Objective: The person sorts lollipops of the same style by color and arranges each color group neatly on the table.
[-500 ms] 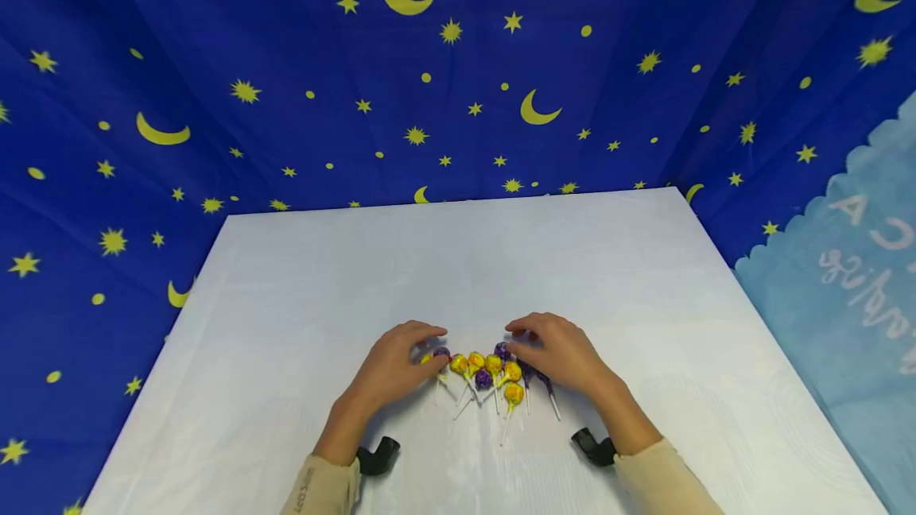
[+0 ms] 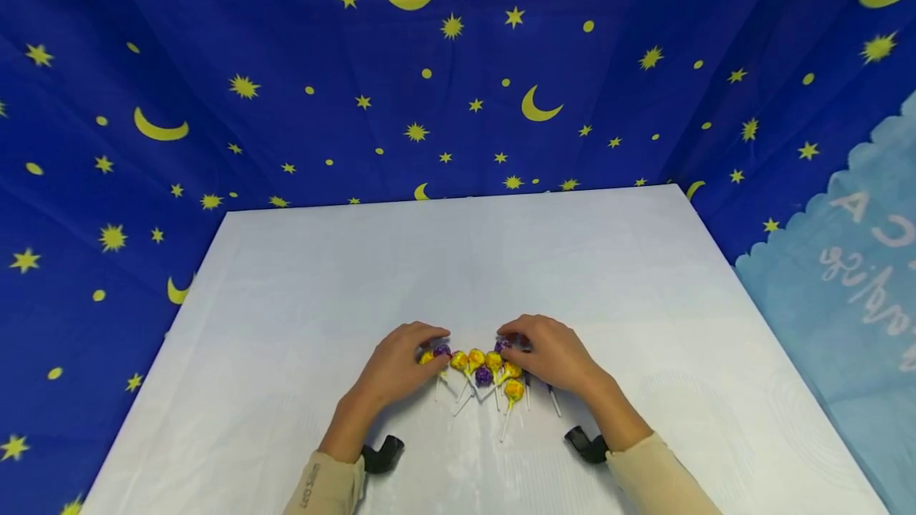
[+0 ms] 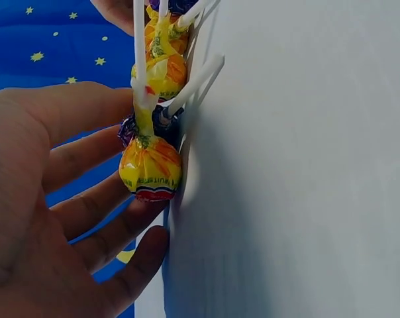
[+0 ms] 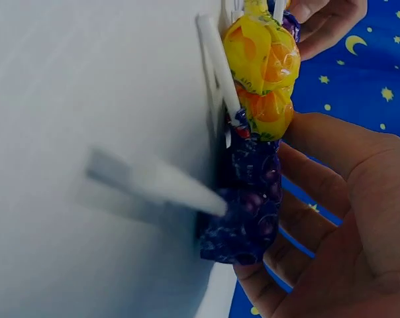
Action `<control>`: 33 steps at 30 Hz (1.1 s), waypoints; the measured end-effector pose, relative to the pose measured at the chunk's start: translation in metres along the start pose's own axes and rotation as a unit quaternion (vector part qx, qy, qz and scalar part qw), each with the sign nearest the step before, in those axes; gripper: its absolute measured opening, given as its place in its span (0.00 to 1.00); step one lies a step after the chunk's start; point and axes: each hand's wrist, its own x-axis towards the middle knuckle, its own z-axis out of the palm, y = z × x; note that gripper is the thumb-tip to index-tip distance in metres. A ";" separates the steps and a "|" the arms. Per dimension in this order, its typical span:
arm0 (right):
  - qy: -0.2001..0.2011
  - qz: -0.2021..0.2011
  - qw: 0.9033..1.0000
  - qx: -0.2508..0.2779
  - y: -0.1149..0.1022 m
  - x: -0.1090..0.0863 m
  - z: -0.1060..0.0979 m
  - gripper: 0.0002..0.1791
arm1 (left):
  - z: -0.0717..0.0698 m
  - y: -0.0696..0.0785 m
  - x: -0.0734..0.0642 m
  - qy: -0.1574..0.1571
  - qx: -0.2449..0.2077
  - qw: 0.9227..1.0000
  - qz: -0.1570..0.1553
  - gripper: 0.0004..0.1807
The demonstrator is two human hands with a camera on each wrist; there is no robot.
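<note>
Lollipops in yellow and purple wrappers lie in a cluster on the white table, white sticks mostly toward me. One yellow lollipop point(image 2: 514, 390) lies nearest me; a purple lollipop point(image 2: 483, 376) sits mid-cluster. My left hand point(image 2: 398, 362) curves loosely around the left end, thumb by a purple lollipop point(image 2: 442, 350). In the left wrist view its fingers spread behind a yellow lollipop point(image 3: 150, 169). At the right end my right hand point(image 2: 554, 352) cups the cluster. In the right wrist view its loosely bent fingers lie against purple lollipops point(image 4: 243, 225), partly hiding contact.
The white table point(image 2: 458, 261) stretches away behind the cluster. A blue cloth point(image 2: 329, 118) with yellow moons and stars hangs at the back and sides. Black wrist pieces point(image 2: 383, 455) protrude beside both sleeves.
My right hand has moved slightly left, and purple lollipops on that side are now more covered by it. The left hand stays almost where it was.
</note>
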 end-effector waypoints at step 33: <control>0.028 -0.012 0.999 -0.029 -0.002 0.020 -0.004 0.13 | 0.003 -0.005 -0.002 -0.014 -0.006 1.000 -0.013 0.15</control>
